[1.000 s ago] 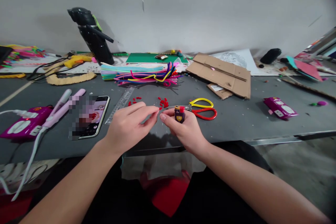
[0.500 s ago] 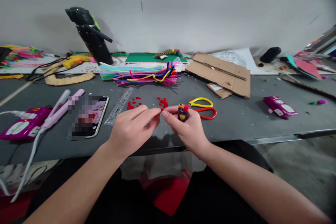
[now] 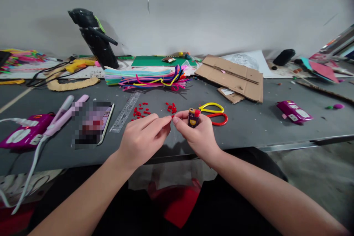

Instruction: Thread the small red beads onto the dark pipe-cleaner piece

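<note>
My left hand and my right hand meet at their fingertips over the front of the table. Between them is a tiny red piece, mostly covered by the fingers. It looks like the short fuzzy red pieces scattered just beyond my left hand; a smaller heap lies straight behind the fingertips. Tucked in my right hand is a dark lighter with a red top. Scissors with one yellow and one red handle loop lie just past that hand, their blades hidden behind it.
Left of my hands lie a clear ruler, a phone, a pink hair straightener and a purple power strip. Bundled pipe cleaners, cardboard and a black flask are behind. Another purple box lies right.
My joined fingertips have shifted very slightly to the right with the small red piece. The lighter stays in my right hand, and the things on the table lie as before.
</note>
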`<state>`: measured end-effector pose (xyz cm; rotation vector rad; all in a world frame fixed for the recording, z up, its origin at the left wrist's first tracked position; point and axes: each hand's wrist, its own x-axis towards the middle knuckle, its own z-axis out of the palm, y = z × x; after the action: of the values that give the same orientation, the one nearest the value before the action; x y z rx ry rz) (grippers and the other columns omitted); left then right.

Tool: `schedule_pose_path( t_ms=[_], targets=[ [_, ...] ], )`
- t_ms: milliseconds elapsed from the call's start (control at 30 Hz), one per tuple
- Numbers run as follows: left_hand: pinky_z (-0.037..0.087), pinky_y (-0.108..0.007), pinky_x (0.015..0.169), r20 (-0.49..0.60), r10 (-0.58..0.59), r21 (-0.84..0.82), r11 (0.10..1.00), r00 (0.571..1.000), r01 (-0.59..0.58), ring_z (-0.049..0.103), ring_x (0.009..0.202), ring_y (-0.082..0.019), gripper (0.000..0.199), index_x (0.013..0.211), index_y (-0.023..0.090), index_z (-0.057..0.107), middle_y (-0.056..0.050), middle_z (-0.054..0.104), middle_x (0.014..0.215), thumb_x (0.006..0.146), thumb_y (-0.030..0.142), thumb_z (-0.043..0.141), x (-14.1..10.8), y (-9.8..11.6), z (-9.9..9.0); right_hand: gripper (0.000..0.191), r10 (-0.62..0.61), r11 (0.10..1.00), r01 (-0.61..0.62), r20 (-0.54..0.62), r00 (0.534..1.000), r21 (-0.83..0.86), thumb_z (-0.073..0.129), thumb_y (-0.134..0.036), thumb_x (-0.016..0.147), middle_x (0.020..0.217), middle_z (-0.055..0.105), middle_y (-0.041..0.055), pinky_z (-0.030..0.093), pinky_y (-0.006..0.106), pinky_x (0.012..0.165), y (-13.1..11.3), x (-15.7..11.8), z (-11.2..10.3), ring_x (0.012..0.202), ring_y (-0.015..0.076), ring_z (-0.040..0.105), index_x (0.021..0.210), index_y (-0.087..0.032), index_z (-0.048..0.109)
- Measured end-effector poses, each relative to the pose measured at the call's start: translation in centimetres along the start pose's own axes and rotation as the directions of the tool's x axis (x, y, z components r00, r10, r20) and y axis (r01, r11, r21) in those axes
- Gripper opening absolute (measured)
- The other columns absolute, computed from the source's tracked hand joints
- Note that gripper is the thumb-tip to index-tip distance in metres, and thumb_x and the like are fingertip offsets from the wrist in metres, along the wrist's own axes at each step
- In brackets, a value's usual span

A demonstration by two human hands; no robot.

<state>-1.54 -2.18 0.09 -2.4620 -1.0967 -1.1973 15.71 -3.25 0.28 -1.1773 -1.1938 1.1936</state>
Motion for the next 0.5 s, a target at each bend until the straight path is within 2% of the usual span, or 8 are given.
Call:
schedule_pose_path(
  t_ms=[100, 200, 267, 333, 433, 500],
  targets=[
    [0.037, -0.023, 0.052, 0.024, -0.086, -0.105, 0.991, 0.996, 0.088, 0.045, 0.05, -0.009, 0.013, 0.093, 0.021, 0.075, 0.005, 0.047, 0.055, 0.087, 0.015, 0.064, 0.4, 0.5, -0.3, 0.023, -0.005, 1.0, 0.005, -0.002, 1.0, -0.017, 0.072, -0.038, 0.081, 0.057, 0.046, -0.0048, 0.038, 0.025, 0.055, -0.2, 0.0, -0.1, 0.055, 0.0098, 0.04, 0.083, -0.016, 0.068],
    [0.035, -0.024, 0.051, 0.09, -0.272, -0.229, 0.931, 0.958, 0.285, 0.04, 0.049, -0.009, 0.01, 0.091, 0.02, 0.075, 0.006, 0.041, 0.053, 0.087, 0.022, 0.066, 0.7, 0.6, -0.7, 0.021, -0.012, 0.999, 0.012, 0.021, 1.0, -0.032, 0.071, -0.037, 0.081, 0.056, 0.045, -0.0049, 0.037, 0.025, 0.053, -0.3, 0.1, -0.3, 0.054, 0.0096, 0.039, 0.082, -0.016, 0.068],
    [0.036, -0.024, 0.051, 0.209, -0.396, -0.335, 0.83, 0.894, 0.446, 0.04, 0.05, -0.009, 0.013, 0.094, 0.019, 0.074, 0.006, 0.044, 0.055, 0.087, 0.027, 0.067, 0.9, 0.3, -0.9, 0.02, -0.014, 0.999, 0.016, 0.052, 0.999, -0.04, 0.071, -0.035, 0.082, 0.055, 0.044, -0.0051, 0.034, 0.024, 0.051, -0.3, 0.2, -0.5, 0.053, 0.0092, 0.038, 0.082, -0.016, 0.068],
    [0.038, -0.023, 0.052, 0.376, -0.447, -0.43, 0.692, 0.812, 0.58, 0.045, 0.054, -0.01, 0.019, 0.096, 0.017, 0.074, 0.003, 0.052, 0.061, 0.088, 0.033, 0.066, 1.2, -0.1, -1.2, 0.02, -0.017, 0.999, 0.02, 0.082, 0.996, -0.041, 0.07, -0.035, 0.083, 0.055, 0.044, -0.005, 0.033, 0.023, 0.05, -0.4, 0.3, -0.8, 0.053, 0.0089, 0.038, 0.081, -0.016, 0.068],
    [0.04, -0.023, 0.055, 0.571, -0.413, -0.487, 0.525, 0.709, 0.698, 0.05, 0.063, -0.012, 0.025, 0.092, 0.016, 0.072, -0.001, 0.061, 0.072, 0.09, 0.04, 0.064, 1.6, -0.7, -1.5, 0.021, -0.015, 0.999, 0.02, 0.137, 0.99, -0.033, 0.071, -0.035, 0.083, 0.056, 0.044, -0.0048, 0.032, 0.022, 0.048, -0.4, 0.5, -0.9, 0.052, 0.0084, 0.038, 0.079, -0.015, 0.067],
    [0.039, -0.023, 0.056, 0.631, -0.38, -0.495, 0.474, 0.676, 0.728, 0.049, 0.065, -0.011, 0.026, 0.088, 0.016, 0.07, -0.001, 0.06, 0.073, 0.09, 0.04, 0.063, 1.9, -0.8, -1.6, 0.02, -0.016, 0.999, 0.021, 0.165, 0.986, -0.03, 0.072, -0.034, 0.081, 0.056, 0.044, -0.0046, 0.032, 0.022, 0.048, -0.5, 0.6, -0.9, 0.052, 0.0081, 0.038, 0.077, -0.015, 0.067]
  ],
)
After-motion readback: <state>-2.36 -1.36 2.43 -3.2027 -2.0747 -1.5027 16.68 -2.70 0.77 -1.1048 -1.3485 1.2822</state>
